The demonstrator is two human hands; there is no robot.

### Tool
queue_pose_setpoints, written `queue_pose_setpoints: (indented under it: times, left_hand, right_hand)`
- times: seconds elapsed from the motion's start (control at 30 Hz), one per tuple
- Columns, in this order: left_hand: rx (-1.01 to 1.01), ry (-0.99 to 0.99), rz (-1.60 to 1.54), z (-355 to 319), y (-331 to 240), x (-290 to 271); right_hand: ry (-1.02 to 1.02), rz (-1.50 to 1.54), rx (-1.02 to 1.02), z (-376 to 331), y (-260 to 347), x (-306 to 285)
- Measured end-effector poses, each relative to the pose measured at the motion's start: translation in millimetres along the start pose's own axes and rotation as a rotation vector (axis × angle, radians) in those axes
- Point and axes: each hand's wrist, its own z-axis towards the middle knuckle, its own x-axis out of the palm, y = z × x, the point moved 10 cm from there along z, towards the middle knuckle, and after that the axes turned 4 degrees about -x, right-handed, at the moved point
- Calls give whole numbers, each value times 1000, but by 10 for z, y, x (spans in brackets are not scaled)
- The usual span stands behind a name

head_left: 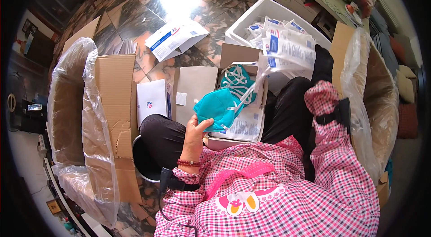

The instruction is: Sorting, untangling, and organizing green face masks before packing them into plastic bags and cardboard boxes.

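White tub, upper centre: packed with white sachets bearing blue and red print, standing on end. Small open carton on the lap: one flat white printed sachet lies inside it. White box with a small blue-red mark, just left of the carton. Flattened white-and-blue box on the floor beyond. Two large brown cartons lined with clear plastic: one at left, one at right. Small lit screen, far left edge; contents unreadable.

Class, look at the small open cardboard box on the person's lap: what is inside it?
Inside the small cardboard box lie teal face masks with white straps, on flat white packets. The left hand holds another teal mask above, hiding what lies underneath.
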Motion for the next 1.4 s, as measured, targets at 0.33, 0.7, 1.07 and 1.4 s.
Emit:
queue_pose_setpoints:
  times: [0.33, 0.7, 1.07, 1.4]
  left_hand:
    - [57, -66, -54, 154, -23, -234]
    - [6, -97, -95, 178, 60, -259]
    - [11, -159, -163, 145, 117, -377]
    - [72, -178, -264, 143, 133, -463]
  right_hand:
    - [186, 137, 156, 266, -960, 236]
    - [19, 429, 528, 185, -737, 549]
    - [385, 797, 123, 225, -205, 179]
    - [-441, 692, 218, 505, -1410, -536]
